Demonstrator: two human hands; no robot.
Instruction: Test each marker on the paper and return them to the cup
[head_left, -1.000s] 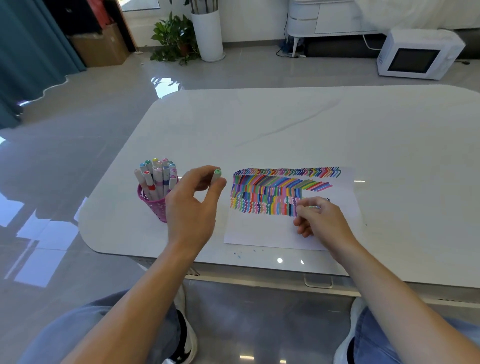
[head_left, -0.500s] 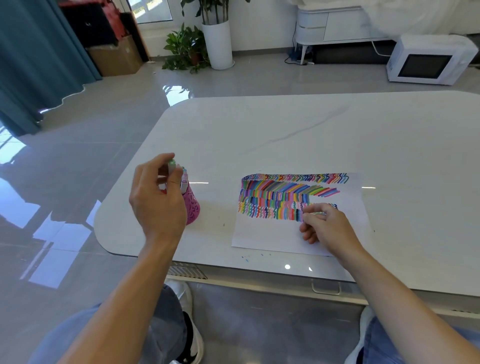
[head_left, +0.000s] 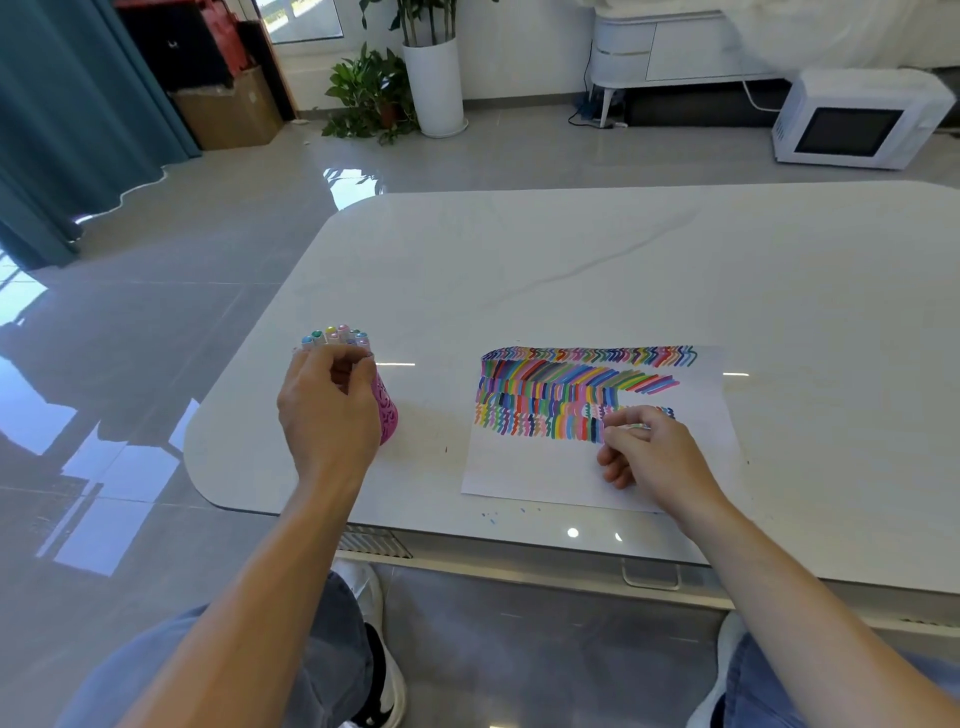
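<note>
A pink lattice cup (head_left: 387, 411) stands near the table's left front corner, with several capped markers (head_left: 336, 335) sticking up out of it. My left hand (head_left: 330, 415) covers most of the cup from the near side; its thumb and fingers are curled in among the marker tops and pinch one marker, which is hidden. A white paper (head_left: 524, 467) with rows of coloured strokes lies to the right. My right hand (head_left: 652, 454) rests on the paper and pinches a pale marker (head_left: 635, 427) at the end of the lowest row.
The white marble table (head_left: 597, 270) has a rounded near-left corner, with small ink specks by its front edge. My knees and shoes are below that edge. On the floor beyond are a microwave (head_left: 852, 122), a potted plant (head_left: 371, 96) and a cardboard box (head_left: 228, 109).
My left hand has carried a green-capped marker from beside the paper over to the cup and down among the other markers. My right hand has stayed on the paper.
</note>
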